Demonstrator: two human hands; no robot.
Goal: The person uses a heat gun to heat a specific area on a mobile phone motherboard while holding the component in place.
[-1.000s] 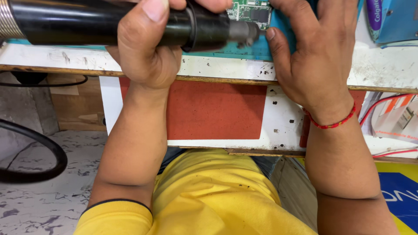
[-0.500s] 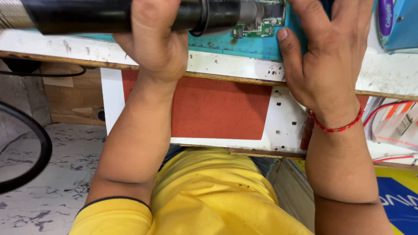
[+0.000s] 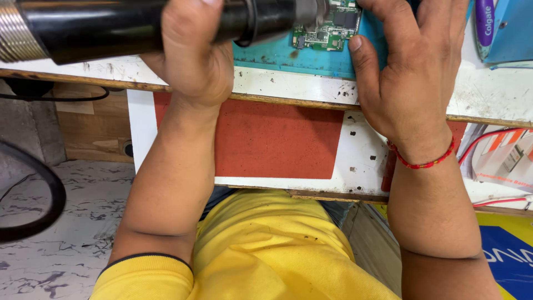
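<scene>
My left hand [image 3: 191, 61] is wrapped around a thick black cylindrical tool [image 3: 100, 28] that lies sideways. Its metal nozzle [image 3: 311, 10] points right, at the left edge of a small green circuit board [image 3: 330, 28]. The board lies on a teal mat [image 3: 288, 55] on the white bench [image 3: 499, 94]. My right hand [image 3: 411, 72], with a red thread band at the wrist, lies flat on the mat with its fingers over the board's right side and its thumb beside the board. The fingertips of both hands are cut off by the top of the frame.
A white drawer front with an orange-red panel [image 3: 261, 139] hangs under the bench, above my lap. A blue box [image 3: 511, 33] stands at the bench's far right. Red wires and packets [image 3: 499, 150] lie in the right shelf. A black cable [image 3: 33, 222] loops over the floor on the left.
The bench and both hands have slid upward in the view. The nozzle, which covered the board's lower edge, now sits at its left side, and more of the board shows.
</scene>
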